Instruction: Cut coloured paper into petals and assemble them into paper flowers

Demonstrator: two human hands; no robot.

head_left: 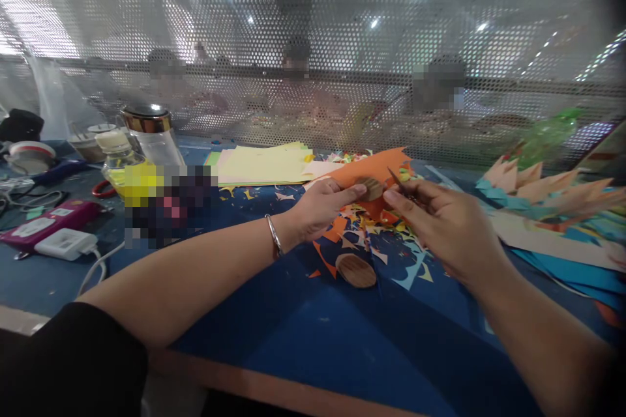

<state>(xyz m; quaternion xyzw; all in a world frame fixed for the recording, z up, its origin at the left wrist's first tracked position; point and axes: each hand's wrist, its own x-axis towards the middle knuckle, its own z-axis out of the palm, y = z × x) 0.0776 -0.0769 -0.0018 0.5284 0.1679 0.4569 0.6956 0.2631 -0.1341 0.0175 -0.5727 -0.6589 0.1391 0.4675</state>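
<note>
My left hand (325, 208) is closed, its thumb pressing an oval wooden disc (370, 189) against a sheet of orange paper (366, 166). The paper has a jagged, cut right edge. Close beside it on the right, my right hand (440, 215) is closed around what looks like a pair of scissors (394, 177). Only a dark pointed blade shows; the handles are hidden by my fingers. A second oval wooden disc (357, 271) lies on the blue tabletop (303, 319) below my hands, next to a thin dark pen-like stick (375, 260).
Paper scraps (415, 264) litter the table around my hands. Behind lies a stack of pale yellow sheets (267, 163). Folded paper pieces (548, 189) stand at right. A bottle of yellow liquid (117, 156), a glass jar (151, 137) and a magenta power strip (53, 225) are at left.
</note>
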